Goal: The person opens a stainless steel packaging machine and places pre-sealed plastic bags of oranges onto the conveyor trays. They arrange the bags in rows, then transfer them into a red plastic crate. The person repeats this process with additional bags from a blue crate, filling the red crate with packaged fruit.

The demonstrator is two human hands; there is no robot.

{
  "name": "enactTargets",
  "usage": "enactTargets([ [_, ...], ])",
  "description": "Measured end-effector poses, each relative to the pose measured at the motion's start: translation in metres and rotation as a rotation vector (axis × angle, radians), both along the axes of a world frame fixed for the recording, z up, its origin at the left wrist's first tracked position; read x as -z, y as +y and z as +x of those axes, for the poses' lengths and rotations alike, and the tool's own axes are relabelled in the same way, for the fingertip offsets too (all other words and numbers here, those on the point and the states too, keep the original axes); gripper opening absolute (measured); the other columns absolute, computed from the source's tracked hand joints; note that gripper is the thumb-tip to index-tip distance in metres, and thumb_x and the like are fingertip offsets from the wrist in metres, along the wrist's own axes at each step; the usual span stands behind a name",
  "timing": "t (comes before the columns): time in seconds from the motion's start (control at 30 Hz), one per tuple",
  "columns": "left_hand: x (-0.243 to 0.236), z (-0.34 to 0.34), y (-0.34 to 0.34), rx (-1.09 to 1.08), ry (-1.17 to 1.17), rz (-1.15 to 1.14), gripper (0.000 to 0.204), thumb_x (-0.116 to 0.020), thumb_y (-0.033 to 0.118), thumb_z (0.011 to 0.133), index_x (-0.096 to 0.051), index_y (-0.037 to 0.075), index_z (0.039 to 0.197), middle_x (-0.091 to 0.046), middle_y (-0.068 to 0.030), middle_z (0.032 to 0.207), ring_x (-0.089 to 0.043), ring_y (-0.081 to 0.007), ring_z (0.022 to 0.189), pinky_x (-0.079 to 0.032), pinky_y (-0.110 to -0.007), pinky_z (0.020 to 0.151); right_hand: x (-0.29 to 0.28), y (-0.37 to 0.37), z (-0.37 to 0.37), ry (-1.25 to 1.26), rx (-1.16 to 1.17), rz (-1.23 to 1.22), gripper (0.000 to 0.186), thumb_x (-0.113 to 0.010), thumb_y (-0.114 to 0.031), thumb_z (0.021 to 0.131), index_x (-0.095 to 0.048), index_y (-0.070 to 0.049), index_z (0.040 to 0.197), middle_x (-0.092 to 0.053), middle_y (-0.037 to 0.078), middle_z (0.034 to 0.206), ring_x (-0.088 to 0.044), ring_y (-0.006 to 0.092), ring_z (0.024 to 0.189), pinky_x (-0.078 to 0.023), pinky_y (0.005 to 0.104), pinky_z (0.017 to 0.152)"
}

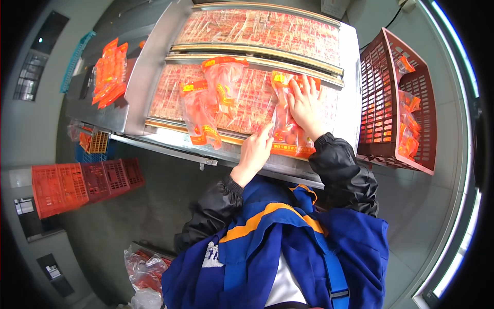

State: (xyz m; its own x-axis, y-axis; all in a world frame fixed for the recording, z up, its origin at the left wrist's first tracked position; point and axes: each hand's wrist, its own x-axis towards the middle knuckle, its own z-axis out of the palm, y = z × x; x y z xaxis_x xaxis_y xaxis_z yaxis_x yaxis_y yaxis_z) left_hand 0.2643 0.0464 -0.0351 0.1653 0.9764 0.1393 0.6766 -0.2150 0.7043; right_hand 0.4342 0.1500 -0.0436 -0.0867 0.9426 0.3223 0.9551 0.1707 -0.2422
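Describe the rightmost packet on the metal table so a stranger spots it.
On the metal table, find the nearer reddish panel. Toward its right end lies an orange-edged packet. Unlike the two packets leftward, it lies under the right hand.

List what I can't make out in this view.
All in the head view:
Part of the package under the right hand, which covers it.
The palm of the left hand, turned from the camera.
Some contents of the maroon crate, masked by its lattice wall.
The rest of the pale plastic bag, cut off by the lower edge.

Right fingers (305,85) touch a packet (291,135) near 2 other packets (200,117).
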Motion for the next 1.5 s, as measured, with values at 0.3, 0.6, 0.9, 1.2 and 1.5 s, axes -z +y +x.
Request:
enactTargets([
  [0.3, -0.015, -0.009, -0.002, 0.162, 0.170, 0.049, 0.026, -0.061, 0.009, 0.080, -0.062, 0.005, 0.106, -0.061, -0.0139, 0.091, -0.060, -0.0295, 0.086, -0.049, -0.039, 0.075, -0.008, -0.021, 0.010, 0.354, -0.162, 0.023, 0.042, -0.057, -0.020, 0.084, -0.051, -0.011, 0.124, -0.043, 0.015, 0.133, -0.041, 0.0359, 0.122, -0.031, 0.0519, 0.100],
  [0.6, -0.018, 0.046, 0.001, 0.241, 0.180, 0.183, 0.029, -0.069, 0.009, 0.069, -0.061, 0.003, 0.097, -0.054, -0.0105, 0.096, -0.051, -0.0280, 0.096, -0.043, -0.039, 0.083, -0.035, -0.108, 0.032, 0.194, -0.320, -0.080, 0.030, -0.062, -0.003, 0.069, -0.062, -0.001, 0.098, -0.060, 0.010, 0.095, -0.057, 0.0271, 0.089, -0.048, 0.0342, 0.079],
  [0.9, -0.005, 0.020, 0.005, 0.232, 0.102, 0.027, 0.028, -0.063, 0.014, 0.079, -0.062, 0.002, 0.105, -0.059, -0.0119, 0.104, -0.054, -0.0278, 0.103, -0.044, -0.037, 0.088, -0.019, -0.112, 0.039, 0.359, -0.299, -0.239, 0.030, -0.056, 0.002, 0.073, -0.063, -0.002, 0.102, -0.059, 0.012, 0.094, -0.057, 0.0297, 0.091, -0.047, 0.0362, 0.080],
  [1.2, -0.019, 0.020, 0.065, 0.399, 0.169, 0.148, 0.026, -0.070, 0.016, 0.072, -0.065, 0.003, 0.095, -0.060, -0.0078, 0.094, -0.058, -0.0273, 0.091, -0.049, -0.037, 0.079, -0.028, -0.079, 0.018, 0.159, -0.140, -0.098, 0.029, -0.066, -0.008, 0.070, -0.065, -0.006, 0.099, -0.057, 0.007, 0.092, -0.054, 0.0268, 0.086, -0.048, 0.0362, 0.075],
  [1.5, 0.000, 0.000, 0.058, 0.449, 0.056, 0.379, 0.032, -0.070, 0.017, 0.075, -0.062, 0.005, 0.104, -0.065, -0.0098, 0.098, -0.062, -0.0254, 0.089, -0.051, -0.034, 0.078, -0.013, -0.103, 0.040, 0.266, -0.267, -0.075, 0.032, -0.062, -0.013, 0.080, -0.061, -0.005, 0.111, -0.061, 0.009, 0.105, -0.057, 0.0250, 0.100, -0.040, 0.0407, 0.093],
])
